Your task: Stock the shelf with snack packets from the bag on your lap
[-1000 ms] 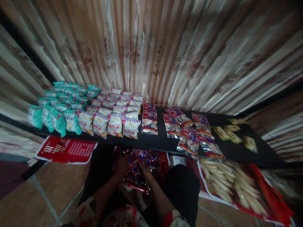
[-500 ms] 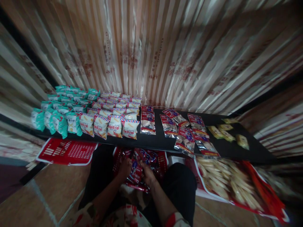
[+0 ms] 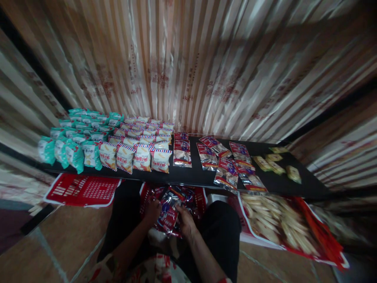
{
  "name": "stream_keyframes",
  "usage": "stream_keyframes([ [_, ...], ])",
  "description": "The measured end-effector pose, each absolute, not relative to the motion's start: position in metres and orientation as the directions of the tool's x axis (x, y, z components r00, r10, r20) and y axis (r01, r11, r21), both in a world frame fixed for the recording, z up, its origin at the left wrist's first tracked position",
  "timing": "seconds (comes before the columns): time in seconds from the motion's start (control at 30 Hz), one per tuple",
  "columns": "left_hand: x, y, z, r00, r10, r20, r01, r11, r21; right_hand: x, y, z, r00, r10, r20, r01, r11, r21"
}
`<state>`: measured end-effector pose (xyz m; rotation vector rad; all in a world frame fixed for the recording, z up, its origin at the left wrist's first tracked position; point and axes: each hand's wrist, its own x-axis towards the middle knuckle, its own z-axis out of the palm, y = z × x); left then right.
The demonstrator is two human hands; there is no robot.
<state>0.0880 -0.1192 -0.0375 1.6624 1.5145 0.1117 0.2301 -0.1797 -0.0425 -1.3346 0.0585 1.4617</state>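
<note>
Between my knees stands a red basket (image 3: 201, 198) with several dark red and blue snack packets in it. My left hand (image 3: 153, 210) is closed at the left side of a red snack packet (image 3: 168, 218), held low over the basket. From the right, my right hand (image 3: 185, 218) grips the same packet, thumb on top. Its lower end points toward me. On the black shelf ahead lie similar red packets, one apart (image 3: 182, 153) and several in a loose, overlapping group (image 3: 226, 173).
Rows of teal bags (image 3: 75, 155) and white striped bags (image 3: 125, 159) fill the shelf's left part. Small yellow packets (image 3: 275, 167) lie right on the black shelf (image 3: 188, 177). A flat red basket (image 3: 85, 190) sits left; a basket of pale packets (image 3: 265, 220) sits right. Striped curtain (image 3: 182, 70) hangs behind.
The packet between my hands has turned and tilted, showing more of its face. My hands remain over the basket. The view has shifted slightly.
</note>
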Motion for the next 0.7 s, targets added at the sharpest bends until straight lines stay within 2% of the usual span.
stream_keyframes([
  [0.4,0.093,-0.132,-0.041,0.318,0.838,-0.443,0.606,0.18,0.775,0.238,-0.208,-0.007,0.224,0.711,-0.666,-0.623,-0.422,-0.659],
  [0.57,0.1,-0.135,-0.036,0.357,0.842,-0.404,0.552,0.159,0.818,0.242,-0.217,0.009,0.288,0.729,-0.621,-0.587,-0.377,-0.716],
  [0.7,0.103,-0.135,-0.028,0.346,0.864,-0.365,0.529,0.142,0.837,0.243,-0.219,0.018,0.347,0.754,-0.559,-0.484,-0.366,-0.795],
])
